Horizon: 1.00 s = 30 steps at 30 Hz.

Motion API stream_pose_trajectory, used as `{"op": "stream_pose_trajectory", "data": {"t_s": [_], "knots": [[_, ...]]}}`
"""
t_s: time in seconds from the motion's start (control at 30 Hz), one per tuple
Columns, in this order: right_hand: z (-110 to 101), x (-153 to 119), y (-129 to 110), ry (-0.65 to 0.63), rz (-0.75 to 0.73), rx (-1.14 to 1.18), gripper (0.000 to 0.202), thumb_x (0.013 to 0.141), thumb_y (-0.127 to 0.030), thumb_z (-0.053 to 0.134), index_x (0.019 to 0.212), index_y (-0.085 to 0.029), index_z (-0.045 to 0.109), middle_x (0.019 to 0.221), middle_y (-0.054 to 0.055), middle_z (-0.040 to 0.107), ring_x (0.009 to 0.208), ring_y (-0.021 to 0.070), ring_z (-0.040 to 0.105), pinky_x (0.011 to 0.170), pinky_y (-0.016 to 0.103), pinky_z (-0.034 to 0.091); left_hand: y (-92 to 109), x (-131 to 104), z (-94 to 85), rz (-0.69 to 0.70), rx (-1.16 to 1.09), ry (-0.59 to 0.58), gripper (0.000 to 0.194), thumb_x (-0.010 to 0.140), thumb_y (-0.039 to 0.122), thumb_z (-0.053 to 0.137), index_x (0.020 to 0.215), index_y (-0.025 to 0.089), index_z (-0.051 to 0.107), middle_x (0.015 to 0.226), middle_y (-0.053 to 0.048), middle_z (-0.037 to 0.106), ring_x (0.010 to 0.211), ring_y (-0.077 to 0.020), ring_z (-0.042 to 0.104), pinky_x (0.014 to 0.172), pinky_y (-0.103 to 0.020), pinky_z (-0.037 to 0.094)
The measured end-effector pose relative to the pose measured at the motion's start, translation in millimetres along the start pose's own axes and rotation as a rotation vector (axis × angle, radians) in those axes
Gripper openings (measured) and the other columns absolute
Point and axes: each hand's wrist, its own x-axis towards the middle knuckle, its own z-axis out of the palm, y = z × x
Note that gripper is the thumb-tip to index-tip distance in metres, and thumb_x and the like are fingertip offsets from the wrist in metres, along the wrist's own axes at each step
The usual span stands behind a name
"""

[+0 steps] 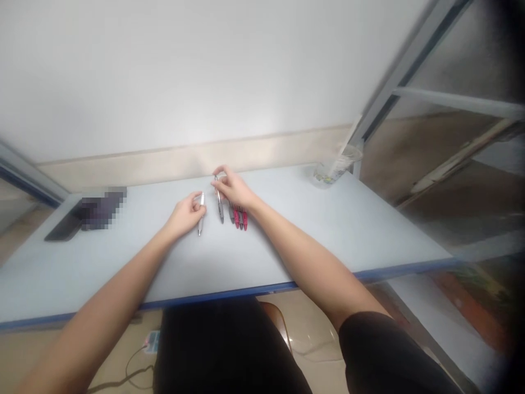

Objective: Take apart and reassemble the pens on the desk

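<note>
Between the thumb and fingers of my left hand (185,214) is a silver-white pen (200,221), its tip pointing toward me. My right hand (233,189) pinches a grey pen (220,210) near its far end, a little to the right of the first one. Under and beside my right hand lie several pens side by side, with a dark grey pen (232,214) and a red pen (245,221) among them. Their far ends are hidden by my right hand.
A clear cup (324,174) with a pale stick-like item stands at the back right of the pale table (328,235). At the left lie a black phone-like slab (65,229) and a blurred-out dark item (102,210). A wall (184,82) borders the back.
</note>
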Motion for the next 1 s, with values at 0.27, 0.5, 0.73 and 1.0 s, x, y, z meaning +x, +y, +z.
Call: {"op": "stream_pose_trajectory", "data": {"t_s": [0.27, 0.5, 0.73, 1.0], "knots": [[1, 7, 7, -0.001, 0.039, -0.053, 0.019, 0.098, -0.038, 0.057, 0.106, -0.024, 0.047, 0.066, -0.006, 0.060, 0.058, 0.0158, 0.053, 0.063, 0.028, 0.044, -5, 2, 1.0, -0.008, -0.060, 0.012, 0.073, 0.080, 0.029, 0.059, 0.149, 0.005, 0.059, 0.063, 0.006, 0.050, 0.064, -0.0200, 0.054, 0.071, -0.033, 0.044], [-4, 9, 18, 0.027, -0.044, -0.474, 0.030, 0.104, -0.036, 0.057, 0.129, -0.020, 0.058, 0.103, 0.009, 0.076, 0.101, 0.0280, 0.066, 0.098, 0.045, 0.048, 0, 0, -2.4, 0.007, -0.022, 0.012, 0.068, 0.084, 0.024, 0.057, 0.150, 0.008, 0.059, 0.066, 0.004, 0.055, 0.068, -0.0207, 0.058, 0.075, -0.033, 0.046], [-13, 10, 34, -0.055, -0.011, -0.923, 0.027, 0.104, -0.031, 0.060, 0.122, -0.014, 0.072, 0.130, 0.020, 0.069, 0.124, 0.0366, 0.056, 0.109, 0.050, 0.041, -1, 0, -0.2, 0.026, 0.005, -0.006, 0.066, 0.086, 0.022, 0.055, 0.150, 0.008, 0.058, 0.067, 0.004, 0.056, 0.070, -0.0211, 0.058, 0.075, -0.033, 0.045], [-6, 12, 36, -0.099, -0.103, -0.924, 0.032, 0.100, -0.012, 0.053, 0.127, -0.008, 0.071, 0.122, 0.020, 0.070, 0.117, 0.0325, 0.062, 0.106, 0.042, 0.045, 0, -3, -1.9, 0.025, -0.010, -0.019, 0.066, 0.089, 0.023, 0.054, 0.152, 0.007, 0.055, 0.070, 0.004, 0.056, 0.070, -0.0204, 0.057, 0.078, -0.033, 0.047]]}}
